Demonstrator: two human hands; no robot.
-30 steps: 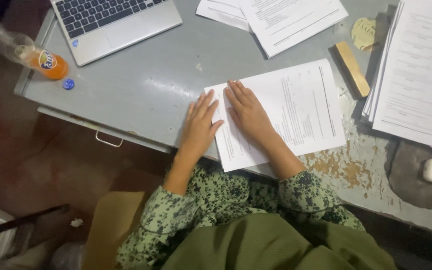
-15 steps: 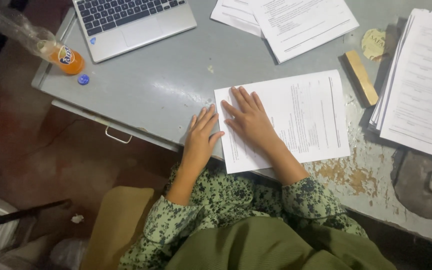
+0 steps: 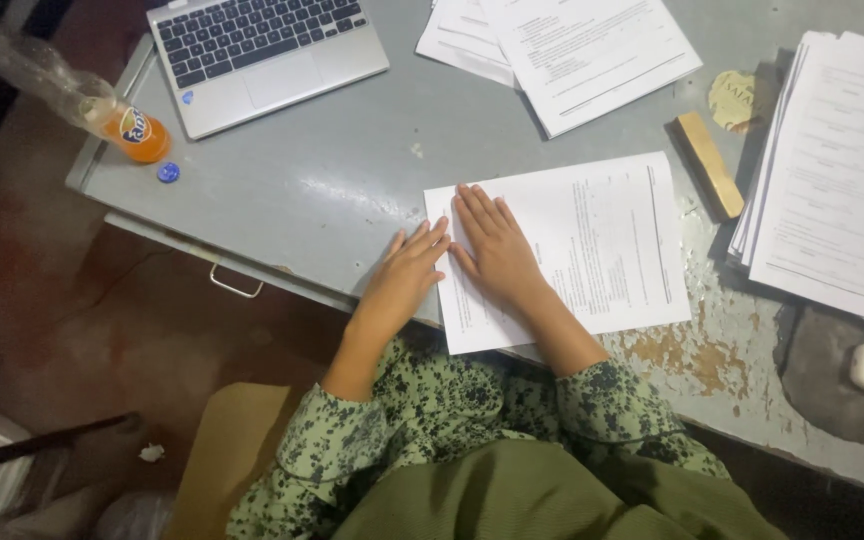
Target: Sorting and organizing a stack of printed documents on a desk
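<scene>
- Pressing flat, your right hand [image 3: 497, 255] is lying open-palmed on the sheet [image 3: 572, 250], gripping nothing.
- Your left hand [image 3: 404, 278] is resting open at the sheet's left edge, fingers spread on the desk [image 3: 332, 190].
- That sheet is sitting at the desk's near edge, overhanging slightly.
- Laptop [image 3: 262, 55] and bottle [image 3: 137, 135] are sitting well apart, far left.

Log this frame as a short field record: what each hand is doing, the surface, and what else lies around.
left hand: flat, fingers spread, at the left edge of the printed sheet
right hand: flat, palm down on the same sheet
holding: nothing gripped by either hand
surface: grey metal desk, paint chipped near the front edge
far left: laptop, open
left corner: orange soda bottle, blue cap beside it
far side: loose papers
right: paper stack, wooden block
</scene>
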